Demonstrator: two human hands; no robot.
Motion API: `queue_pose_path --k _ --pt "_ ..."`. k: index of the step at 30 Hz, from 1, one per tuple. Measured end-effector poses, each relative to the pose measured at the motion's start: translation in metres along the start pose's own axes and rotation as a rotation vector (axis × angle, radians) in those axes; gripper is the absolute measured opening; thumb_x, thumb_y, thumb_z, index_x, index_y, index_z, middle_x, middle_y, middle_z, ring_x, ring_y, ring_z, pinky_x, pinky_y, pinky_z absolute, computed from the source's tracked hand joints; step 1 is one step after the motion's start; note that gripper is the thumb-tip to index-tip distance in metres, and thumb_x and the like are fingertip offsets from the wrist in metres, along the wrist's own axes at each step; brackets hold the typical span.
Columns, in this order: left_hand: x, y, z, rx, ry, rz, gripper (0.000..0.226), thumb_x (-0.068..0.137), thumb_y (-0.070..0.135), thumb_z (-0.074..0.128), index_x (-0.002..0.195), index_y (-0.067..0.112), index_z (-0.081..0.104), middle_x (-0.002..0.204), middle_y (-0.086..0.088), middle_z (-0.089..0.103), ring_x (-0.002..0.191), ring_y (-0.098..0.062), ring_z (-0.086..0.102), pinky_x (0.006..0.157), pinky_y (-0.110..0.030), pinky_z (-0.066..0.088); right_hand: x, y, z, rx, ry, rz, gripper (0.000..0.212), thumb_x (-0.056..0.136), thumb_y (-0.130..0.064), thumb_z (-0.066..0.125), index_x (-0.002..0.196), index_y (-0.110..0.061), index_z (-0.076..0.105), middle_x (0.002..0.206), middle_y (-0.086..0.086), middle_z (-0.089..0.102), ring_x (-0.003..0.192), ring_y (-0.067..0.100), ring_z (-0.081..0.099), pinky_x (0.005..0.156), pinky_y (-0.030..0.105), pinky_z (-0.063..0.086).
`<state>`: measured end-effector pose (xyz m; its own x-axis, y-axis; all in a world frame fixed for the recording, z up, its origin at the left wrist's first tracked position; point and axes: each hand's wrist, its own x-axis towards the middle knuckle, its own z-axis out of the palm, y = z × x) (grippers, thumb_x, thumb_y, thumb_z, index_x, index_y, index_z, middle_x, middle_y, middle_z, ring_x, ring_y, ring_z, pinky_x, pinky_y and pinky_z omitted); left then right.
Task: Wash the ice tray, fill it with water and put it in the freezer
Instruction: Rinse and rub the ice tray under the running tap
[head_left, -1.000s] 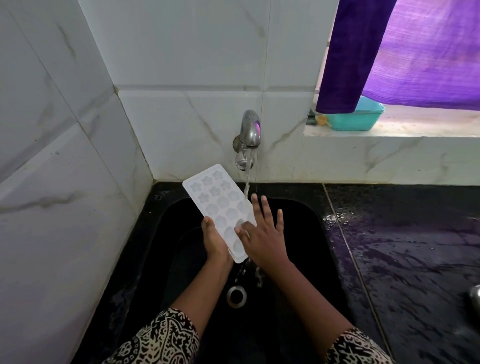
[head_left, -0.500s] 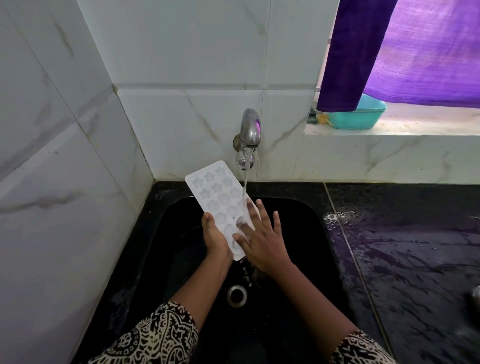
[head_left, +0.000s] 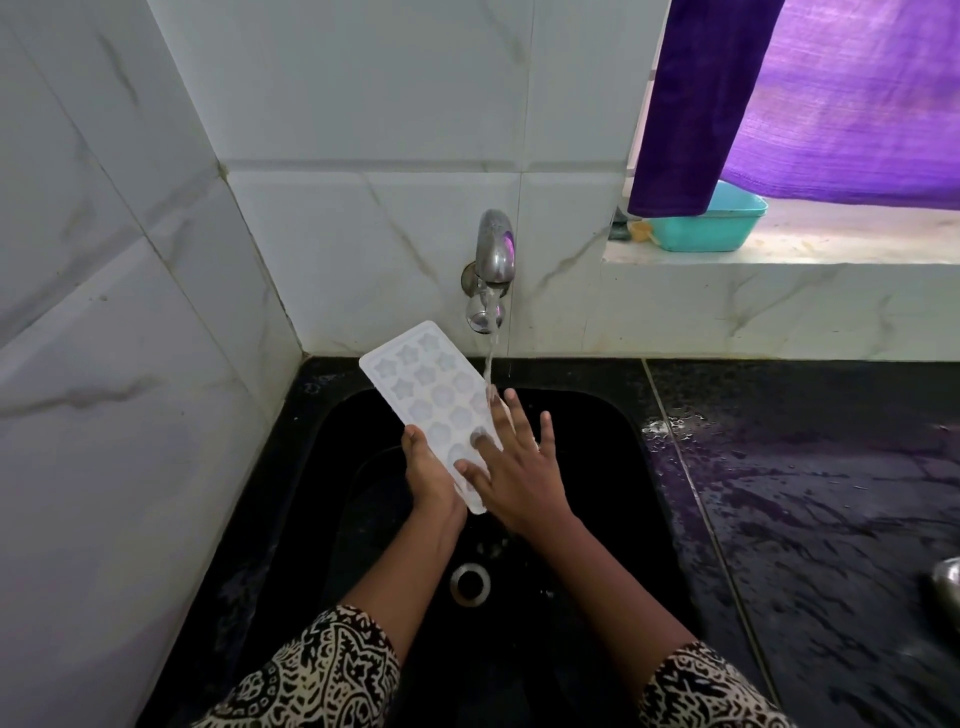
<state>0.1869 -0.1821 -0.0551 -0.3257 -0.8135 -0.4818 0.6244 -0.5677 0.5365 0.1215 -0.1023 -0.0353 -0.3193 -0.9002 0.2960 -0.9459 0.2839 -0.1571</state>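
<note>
You held the ice tray (head_left: 425, 396) over the black sink (head_left: 613, 457), below the tap (head_left: 493, 249) and slightly to its left. Your left hand (head_left: 430, 475) gripped the tray's near end from the left side and underneath, with the thumb lying along the left edge. Your right hand (head_left: 522, 480) lay on top of the tray's near right part. It held nothing: the fingers (head_left: 519, 421) were straight and spread, the thumb rested on the moulded face near the close end, and one fingertip sat in or on a pocket. The tray was pinned between your two hands, with most of its length sticking out beyond them.

The tray's long axis ran from its near end between your wrists, away from you and off to the left. Its far short end pointed at the foot of the tiled wall (head_left: 363, 234), left of the tap. The face with the star and flower pockets was turned up towards you. I could not tell how steeply it was tilted.

The stream of water (head_left: 489, 366) fell from the tap and met the tray's right edge just where your right fingertips reached. The drain (head_left: 470, 583) sat below your wrists. The dark counter (head_left: 810, 499) to the right was wet.
</note>
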Motion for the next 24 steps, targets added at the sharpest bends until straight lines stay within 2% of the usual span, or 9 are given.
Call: queue_pose_path --k 2,4,7,11,13,15,17,20,24 --pt "-0.002 0.001 0.000 -0.032 -0.031 -0.025 0.055 0.102 0.050 0.027 0.132 0.013 0.053 0.119 -0.012 0.066 0.104 -0.031 0.064 0.077 -0.037 0.050 0.000 0.001 0.005 0.023 -0.036 -0.033 0.080 0.088 -0.067 -0.003 0.115 -0.023 0.057 0.157 -0.002 -0.006 0.142 0.010 -0.020 0.110 0.046 -0.015" --pt "-0.003 0.004 -0.004 -0.045 -0.039 -0.037 0.055 0.102 0.049 0.028 0.135 0.012 0.051 0.124 -0.014 0.063 0.108 -0.033 0.061 0.081 -0.040 0.049 0.000 0.007 0.000 0.056 -0.062 -0.043 0.086 0.084 -0.069 -0.010 0.119 -0.027 0.057 0.154 -0.006 -0.016 0.139 0.008 -0.029 0.109 0.043 -0.021" --pt "-0.004 0.003 -0.005 -0.058 -0.037 -0.034 0.055 0.102 0.048 0.027 0.138 0.013 0.049 0.132 -0.014 0.059 0.114 -0.033 0.058 0.086 -0.043 0.048 0.002 0.014 -0.006 0.038 -0.051 -0.002 0.087 0.083 -0.069 -0.011 0.117 -0.029 0.058 0.156 -0.004 -0.014 0.142 0.012 -0.023 0.110 0.045 -0.018" --pt "-0.007 0.003 0.000 -0.068 -0.074 -0.042 0.054 0.102 0.048 0.027 0.128 0.011 0.055 0.122 -0.015 0.064 0.110 -0.032 0.060 0.087 -0.043 0.048 -0.002 0.003 -0.009 0.095 -0.139 -0.005 0.079 0.083 -0.069 0.001 0.131 -0.027 0.046 0.153 -0.009 -0.022 0.140 0.009 -0.028 0.111 0.046 -0.017" --pt "-0.003 0.001 -0.007 -0.061 -0.058 -0.037 0.055 0.100 0.051 0.031 0.135 0.013 0.051 0.132 -0.017 0.059 0.119 -0.035 0.057 0.101 -0.048 0.043 -0.004 0.009 -0.010 0.096 -0.174 0.001 0.081 0.081 -0.070 -0.002 0.132 -0.030 0.046 0.151 -0.010 -0.026 0.138 0.009 -0.031 0.109 0.044 -0.021" --pt "-0.001 -0.002 -0.012 -0.051 -0.041 -0.038 0.058 0.098 0.054 0.034 0.141 0.016 0.046 0.140 -0.016 0.054 0.126 -0.038 0.052 0.110 -0.054 0.035 -0.003 0.015 -0.011 0.052 -0.122 0.004 0.086 0.080 -0.071 -0.009 0.126 -0.032 0.052 0.153 -0.007 -0.022 0.139 0.011 -0.028 0.108 0.043 -0.025" --pt "0.000 -0.003 -0.009 -0.063 -0.074 -0.043 0.060 0.099 0.054 0.032 0.140 0.014 0.047 0.138 -0.016 0.055 0.125 -0.037 0.053 0.108 -0.053 0.037 -0.003 0.012 -0.011 0.047 -0.075 -0.005 0.085 0.082 -0.070 -0.008 0.123 -0.029 0.054 0.156 -0.004 -0.015 0.141 0.011 -0.024 0.109 0.044 -0.023" --pt "-0.004 0.002 -0.003 -0.066 -0.083 -0.038 0.058 0.101 0.051 0.028 0.137 0.011 0.050 0.131 -0.016 0.060 0.118 -0.034 0.057 0.094 -0.045 0.046 -0.004 0.005 -0.012 0.098 -0.139 -0.031 0.082 0.082 -0.070 -0.002 0.131 -0.026 0.046 0.152 -0.009 -0.023 0.138 0.008 -0.030 0.110 0.043 -0.022" --pt "0.001 -0.001 -0.012 -0.040 -0.044 -0.063 0.061 0.097 0.056 0.035 0.140 0.016 0.048 0.137 -0.016 0.056 0.123 -0.038 0.054 0.106 -0.052 0.039 0.000 0.018 -0.012 0.024 -0.102 -0.048 0.077 0.086 -0.070 0.000 0.116 -0.030 0.058 0.154 -0.007 -0.017 0.140 0.010 -0.026 0.110 0.045 -0.020"
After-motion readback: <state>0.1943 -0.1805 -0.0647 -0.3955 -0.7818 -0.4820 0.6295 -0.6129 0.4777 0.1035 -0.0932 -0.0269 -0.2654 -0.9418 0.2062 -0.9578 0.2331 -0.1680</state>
